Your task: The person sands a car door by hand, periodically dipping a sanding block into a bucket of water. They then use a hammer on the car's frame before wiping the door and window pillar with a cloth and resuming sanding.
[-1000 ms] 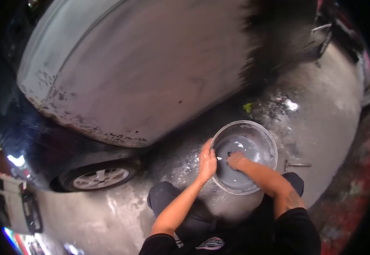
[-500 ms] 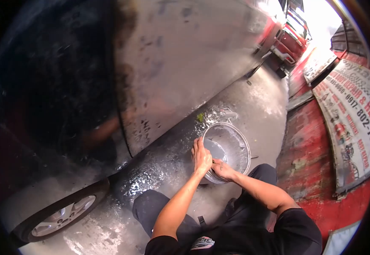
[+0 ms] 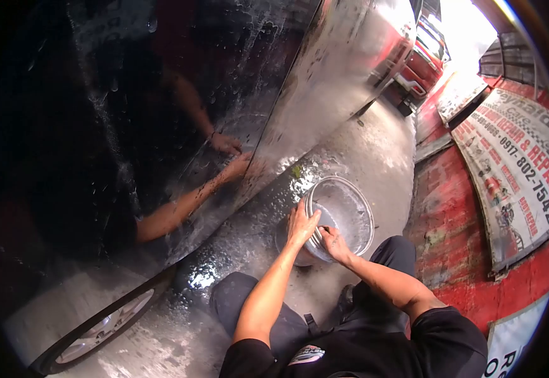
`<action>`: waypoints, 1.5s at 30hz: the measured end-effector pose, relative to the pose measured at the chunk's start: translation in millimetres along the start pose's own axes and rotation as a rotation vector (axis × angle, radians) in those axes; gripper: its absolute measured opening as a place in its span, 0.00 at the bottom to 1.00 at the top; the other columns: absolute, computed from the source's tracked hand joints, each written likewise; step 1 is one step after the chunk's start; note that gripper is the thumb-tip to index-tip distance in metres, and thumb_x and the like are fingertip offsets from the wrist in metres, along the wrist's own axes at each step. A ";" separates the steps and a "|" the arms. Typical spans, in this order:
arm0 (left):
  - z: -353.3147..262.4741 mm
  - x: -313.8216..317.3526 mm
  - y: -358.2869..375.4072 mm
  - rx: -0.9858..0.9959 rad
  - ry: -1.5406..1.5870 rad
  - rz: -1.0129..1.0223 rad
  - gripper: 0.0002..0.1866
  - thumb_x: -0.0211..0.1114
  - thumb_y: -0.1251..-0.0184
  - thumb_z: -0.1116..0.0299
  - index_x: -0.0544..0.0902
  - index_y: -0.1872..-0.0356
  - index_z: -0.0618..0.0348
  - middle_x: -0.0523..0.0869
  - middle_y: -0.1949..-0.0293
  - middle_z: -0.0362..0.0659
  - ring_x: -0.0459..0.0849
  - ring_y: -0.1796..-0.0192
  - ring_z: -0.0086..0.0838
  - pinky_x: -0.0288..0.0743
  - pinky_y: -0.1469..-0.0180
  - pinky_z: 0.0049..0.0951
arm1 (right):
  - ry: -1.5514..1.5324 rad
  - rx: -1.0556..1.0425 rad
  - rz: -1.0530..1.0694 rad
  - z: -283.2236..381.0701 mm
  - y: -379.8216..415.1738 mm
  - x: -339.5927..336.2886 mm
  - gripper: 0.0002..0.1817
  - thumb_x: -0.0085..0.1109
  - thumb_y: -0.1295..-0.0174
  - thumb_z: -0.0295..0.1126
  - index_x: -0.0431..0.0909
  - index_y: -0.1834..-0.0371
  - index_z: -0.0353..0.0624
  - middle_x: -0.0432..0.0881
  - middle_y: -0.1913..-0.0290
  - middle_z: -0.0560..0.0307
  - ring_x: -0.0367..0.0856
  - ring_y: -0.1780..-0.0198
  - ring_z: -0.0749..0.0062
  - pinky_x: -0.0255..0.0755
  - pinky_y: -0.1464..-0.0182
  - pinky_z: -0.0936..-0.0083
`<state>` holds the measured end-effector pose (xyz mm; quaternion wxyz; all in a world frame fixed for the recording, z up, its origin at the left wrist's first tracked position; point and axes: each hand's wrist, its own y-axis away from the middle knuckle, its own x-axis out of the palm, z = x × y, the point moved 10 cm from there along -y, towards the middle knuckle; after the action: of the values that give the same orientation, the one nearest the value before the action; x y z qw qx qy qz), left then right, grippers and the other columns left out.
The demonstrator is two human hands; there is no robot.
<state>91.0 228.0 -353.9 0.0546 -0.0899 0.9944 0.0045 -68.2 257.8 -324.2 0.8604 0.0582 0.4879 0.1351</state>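
A round bucket with a pale rim and greyish liquid inside is on the wet concrete between my knees and a dark car panel. My left hand lies over the bucket's left rim, its fingers pointing up and away. At the near-left rim, my right hand is closed, its fingers curled at the edge beside my left hand. Whatever it may hold besides the rim is too small to make out. Both arms are mirrored in the glossy car panel.
A car wheel is at the lower left. Wet concrete runs up beside the car towards a red vehicle. On the right stands a red wall with a printed banner.
The view has shifted, showing more of the dark, reflective panel. My right hand has moved slightly up at the rim, a little apart from my left hand. The bucket is tilted slightly differently.
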 end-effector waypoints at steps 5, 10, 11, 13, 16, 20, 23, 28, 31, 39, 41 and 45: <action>0.0 3.5 1.6 -0.060 -0.102 0.044 0.42 0.67 0.28 0.45 0.68 0.19 0.56 0.77 0.31 0.69 0.73 0.26 0.66 0.66 0.23 0.56 | -0.020 -0.089 -0.129 0.4 1.4 -3.3 0.27 0.47 0.19 0.46 0.85 0.40 0.33 0.88 0.54 0.25 0.87 0.47 0.30 0.77 0.42 0.49; -2.3 2.9 -1.7 -0.035 -0.127 0.039 0.41 0.66 0.29 0.46 0.70 0.21 0.60 0.78 0.32 0.69 0.75 0.28 0.66 0.68 0.25 0.57 | 0.087 -0.235 -0.203 5.6 -2.3 -6.0 0.25 0.49 0.18 0.46 0.84 0.45 0.31 0.84 0.73 0.40 0.84 0.67 0.53 0.75 0.59 0.55; -1.7 2.6 -1.5 -0.030 -0.133 0.039 0.41 0.66 0.29 0.46 0.70 0.21 0.60 0.78 0.32 0.69 0.75 0.28 0.66 0.68 0.25 0.57 | 0.082 -0.237 -0.209 2.5 -3.0 -5.1 0.25 0.49 0.18 0.46 0.84 0.45 0.31 0.84 0.73 0.40 0.84 0.67 0.53 0.75 0.59 0.55; 1.0 5.3 -5.3 0.025 -0.088 0.012 0.40 0.67 0.29 0.47 0.71 0.22 0.60 0.79 0.33 0.69 0.75 0.29 0.64 0.69 0.25 0.57 | -0.012 -0.149 -0.141 -1.5 -2.1 -2.6 0.24 0.48 0.19 0.44 0.84 0.45 0.31 0.84 0.73 0.39 0.85 0.68 0.49 0.75 0.59 0.53; -3.5 2.3 -3.9 0.060 -0.103 -0.029 0.37 0.68 0.29 0.49 0.74 0.25 0.60 0.81 0.37 0.68 0.78 0.31 0.63 0.70 0.27 0.56 | -0.008 -0.096 -0.107 -1.7 -3.8 -2.8 0.25 0.47 0.19 0.45 0.84 0.43 0.32 0.86 0.61 0.31 0.85 0.54 0.35 0.75 0.47 0.48; -2.1 1.2 -1.4 0.087 -0.106 -0.038 0.37 0.70 0.29 0.49 0.75 0.26 0.60 0.82 0.38 0.68 0.79 0.33 0.62 0.71 0.29 0.55 | 0.013 -0.045 -0.090 -5.9 -0.3 2.3 0.26 0.47 0.20 0.46 0.84 0.41 0.34 0.87 0.49 0.26 0.84 0.41 0.28 0.75 0.39 0.44; -2.4 3.4 -5.7 0.121 -0.070 -0.022 0.38 0.70 0.30 0.48 0.75 0.26 0.60 0.81 0.38 0.68 0.79 0.33 0.62 0.71 0.29 0.55 | 0.052 -0.106 -0.161 -1.7 0.1 -3.2 0.25 0.47 0.20 0.46 0.85 0.42 0.35 0.87 0.50 0.26 0.84 0.43 0.28 0.77 0.42 0.41; -12.2 -3.3 -1.8 0.137 -0.125 -0.030 0.36 0.70 0.31 0.50 0.77 0.28 0.64 0.84 0.40 0.69 0.81 0.35 0.64 0.73 0.31 0.54 | 0.087 -0.092 -0.148 5.2 5.9 -2.7 0.25 0.46 0.20 0.46 0.84 0.42 0.37 0.87 0.51 0.26 0.84 0.44 0.27 0.77 0.40 0.41; -7.2 -3.1 -1.8 0.135 -0.129 -0.028 0.38 0.71 0.32 0.49 0.76 0.28 0.64 0.84 0.40 0.69 0.81 0.35 0.64 0.73 0.31 0.55 | 0.097 -0.115 -0.168 1.1 5.7 0.7 0.25 0.45 0.20 0.47 0.84 0.42 0.37 0.87 0.51 0.26 0.84 0.45 0.26 0.76 0.40 0.40; -7.2 -4.1 0.1 0.111 -0.100 0.006 0.40 0.71 0.32 0.46 0.75 0.26 0.62 0.82 0.37 0.69 0.80 0.33 0.63 0.73 0.30 0.54 | 0.109 -0.064 -0.154 0.3 6.3 0.6 0.25 0.44 0.20 0.47 0.83 0.40 0.38 0.86 0.45 0.26 0.82 0.40 0.26 0.74 0.35 0.40; -7.5 -5.1 0.7 0.115 -0.088 0.004 0.40 0.72 0.32 0.46 0.75 0.25 0.61 0.82 0.37 0.68 0.81 0.33 0.62 0.74 0.30 0.54 | 0.081 -0.041 -0.095 1.9 7.1 2.4 0.26 0.44 0.20 0.48 0.82 0.38 0.39 0.85 0.41 0.27 0.81 0.37 0.27 0.73 0.34 0.41; -10.0 -6.9 2.7 0.112 -0.074 0.013 0.40 0.72 0.32 0.46 0.75 0.25 0.59 0.82 0.36 0.68 0.81 0.33 0.62 0.74 0.30 0.54 | 0.101 -0.030 -0.094 -1.8 5.2 6.7 0.26 0.44 0.20 0.48 0.82 0.38 0.39 0.85 0.40 0.27 0.81 0.37 0.27 0.73 0.33 0.42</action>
<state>96.2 231.7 -343.2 0.0965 -0.0799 0.9910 -0.0475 -67.4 264.7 -329.5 0.8409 0.0154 0.5307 0.1045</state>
